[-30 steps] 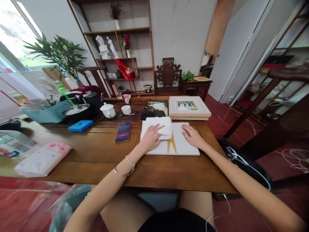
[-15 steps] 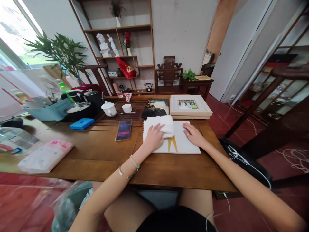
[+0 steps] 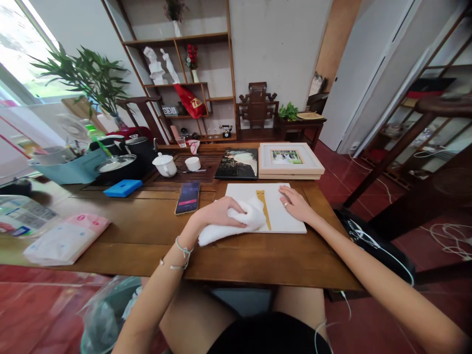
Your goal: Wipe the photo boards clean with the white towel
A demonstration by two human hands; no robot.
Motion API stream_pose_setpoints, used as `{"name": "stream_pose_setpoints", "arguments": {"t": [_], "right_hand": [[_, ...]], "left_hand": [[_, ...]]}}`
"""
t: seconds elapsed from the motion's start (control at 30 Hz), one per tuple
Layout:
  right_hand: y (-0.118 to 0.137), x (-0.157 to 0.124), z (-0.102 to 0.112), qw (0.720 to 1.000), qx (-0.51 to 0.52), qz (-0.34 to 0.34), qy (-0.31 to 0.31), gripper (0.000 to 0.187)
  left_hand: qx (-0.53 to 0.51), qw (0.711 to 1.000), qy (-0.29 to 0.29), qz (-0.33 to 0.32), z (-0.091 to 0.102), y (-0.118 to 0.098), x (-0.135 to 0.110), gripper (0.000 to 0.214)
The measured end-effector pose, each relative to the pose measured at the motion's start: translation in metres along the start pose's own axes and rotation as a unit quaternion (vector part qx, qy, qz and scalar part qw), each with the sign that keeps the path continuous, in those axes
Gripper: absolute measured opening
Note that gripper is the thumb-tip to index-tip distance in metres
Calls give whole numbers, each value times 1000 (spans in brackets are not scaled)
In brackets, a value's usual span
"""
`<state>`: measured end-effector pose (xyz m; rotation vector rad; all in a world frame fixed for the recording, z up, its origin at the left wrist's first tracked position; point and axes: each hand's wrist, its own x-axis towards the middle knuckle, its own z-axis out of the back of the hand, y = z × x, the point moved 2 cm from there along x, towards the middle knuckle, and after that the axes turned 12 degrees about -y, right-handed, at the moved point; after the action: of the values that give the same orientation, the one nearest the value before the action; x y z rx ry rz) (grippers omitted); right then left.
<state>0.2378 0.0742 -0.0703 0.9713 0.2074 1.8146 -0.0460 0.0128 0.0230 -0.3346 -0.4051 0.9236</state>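
Red tiled floor (image 3: 337,172); dark wooden table (image 3: 236,260) on it. White board (image 3: 280,219) flat near the table's front edge. White cloth (image 3: 252,216) bunched over the board's front left, trailing onto the wood. Left hand (image 3: 217,212): fingers curled around cloth. Right hand (image 3: 297,205): fingers extended, resting on board's right side. Yellow figure (image 3: 267,211) on board, partly covered by cloth.

A bright window (image 3: 22,55) lies left of wooden shelves (image 3: 201,38) against a pale wall (image 3: 276,46).
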Motion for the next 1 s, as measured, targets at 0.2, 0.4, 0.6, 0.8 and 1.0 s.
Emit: {"name": "stream_pose_setpoints", "arguments": {"t": [0.2, 0.4, 0.6, 0.8, 1.0], "right_hand": [[2, 0, 2, 1000, 1, 0, 7, 40], [1, 0, 0, 1000, 6, 0, -2, 39], [-2, -1, -2, 1000, 17, 0, -4, 40], [0, -1, -1, 1000, 12, -3, -2, 40], [1, -1, 0, 1000, 5, 5, -7, 39]], "left_hand": [[201, 974, -103, -17, -14, 22, 15, 41], [238, 971, -29, -21, -28, 2, -5, 42], [208, 976, 19, -66, -32, -57, -72, 30], [196, 980, 8, -42, -31, -38, -51, 33], [231, 971, -59, -27, -34, 4, 18, 43]]}}
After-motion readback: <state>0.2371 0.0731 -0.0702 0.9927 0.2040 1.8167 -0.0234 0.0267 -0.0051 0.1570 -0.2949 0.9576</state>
